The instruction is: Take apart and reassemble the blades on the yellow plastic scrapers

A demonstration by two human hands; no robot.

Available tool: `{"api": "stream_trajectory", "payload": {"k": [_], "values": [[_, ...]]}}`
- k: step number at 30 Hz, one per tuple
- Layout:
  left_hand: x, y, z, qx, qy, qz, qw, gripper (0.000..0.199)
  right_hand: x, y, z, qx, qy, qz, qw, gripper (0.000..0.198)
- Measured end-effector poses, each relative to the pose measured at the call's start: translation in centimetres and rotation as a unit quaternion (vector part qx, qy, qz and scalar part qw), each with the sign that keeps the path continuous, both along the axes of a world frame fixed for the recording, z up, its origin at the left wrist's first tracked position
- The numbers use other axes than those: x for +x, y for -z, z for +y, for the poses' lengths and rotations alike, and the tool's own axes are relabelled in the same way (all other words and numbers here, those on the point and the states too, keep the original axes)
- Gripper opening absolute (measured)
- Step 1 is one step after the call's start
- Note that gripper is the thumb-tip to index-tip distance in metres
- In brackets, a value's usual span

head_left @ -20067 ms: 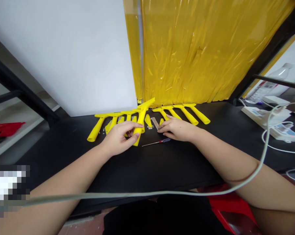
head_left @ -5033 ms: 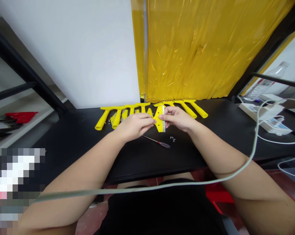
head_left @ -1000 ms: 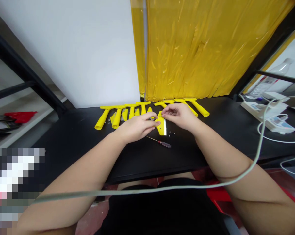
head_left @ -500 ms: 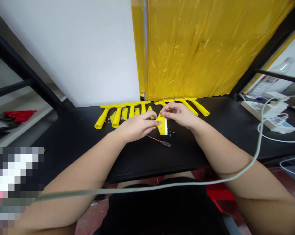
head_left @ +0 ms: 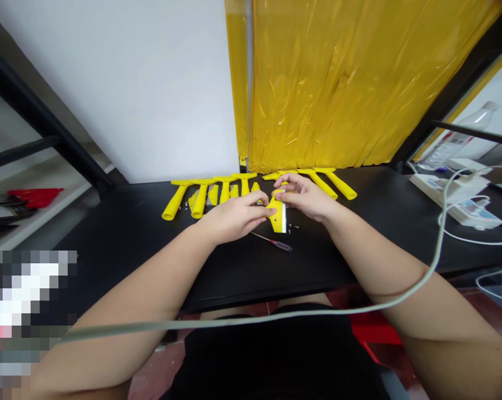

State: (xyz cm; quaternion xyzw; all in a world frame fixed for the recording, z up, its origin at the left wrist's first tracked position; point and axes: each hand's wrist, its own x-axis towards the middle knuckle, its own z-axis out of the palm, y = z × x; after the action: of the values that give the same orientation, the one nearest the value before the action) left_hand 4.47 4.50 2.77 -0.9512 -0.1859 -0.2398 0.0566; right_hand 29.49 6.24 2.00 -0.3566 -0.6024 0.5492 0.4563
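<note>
My left hand [head_left: 240, 215] is closed on a flat yellow scraper head [head_left: 278, 214], thumb and fingers pinching its left side. A white strip runs down the piece's right edge, and a small dark hole shows in its face. My right hand [head_left: 304, 195] grips the upper end of the same piece between thumb and fingers; whether a small part is also between these fingertips is hidden. Just right of the piece lie several small screws [head_left: 291, 225]. A screwdriver [head_left: 281, 245] with a purplish handle rests below, its shaft pointing toward my left hand.
Yellow T-shaped handles [head_left: 173, 201] line the back of the black table [head_left: 217, 272], with more handles [head_left: 342, 184] at right. Small yellow plates [head_left: 213, 194] lie among them. A pale cable [head_left: 301, 315] crosses before me. Power strips [head_left: 455, 197] and a bottle [head_left: 459, 136] stand right.
My right fingers have shifted slightly on the upper end of the scraper head. The left hand keeps its hold. The whole view has moved a little.
</note>
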Motion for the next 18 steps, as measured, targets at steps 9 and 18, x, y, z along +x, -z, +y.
{"api": "stream_trajectory", "payload": {"k": [9, 18], "values": [[0.07, -0.13, -0.14, -0.002, 0.003, -0.002, 1.0, 0.026, -0.13, -0.1, -0.27, -0.053, -0.014, 0.018, 0.998, 0.042], [0.19, -0.15, -0.3, -0.006, 0.023, -0.009, 1.0, 0.026, 0.53, -0.47, -0.01, -0.097, -0.044, 0.025, 0.994, 0.041]]}}
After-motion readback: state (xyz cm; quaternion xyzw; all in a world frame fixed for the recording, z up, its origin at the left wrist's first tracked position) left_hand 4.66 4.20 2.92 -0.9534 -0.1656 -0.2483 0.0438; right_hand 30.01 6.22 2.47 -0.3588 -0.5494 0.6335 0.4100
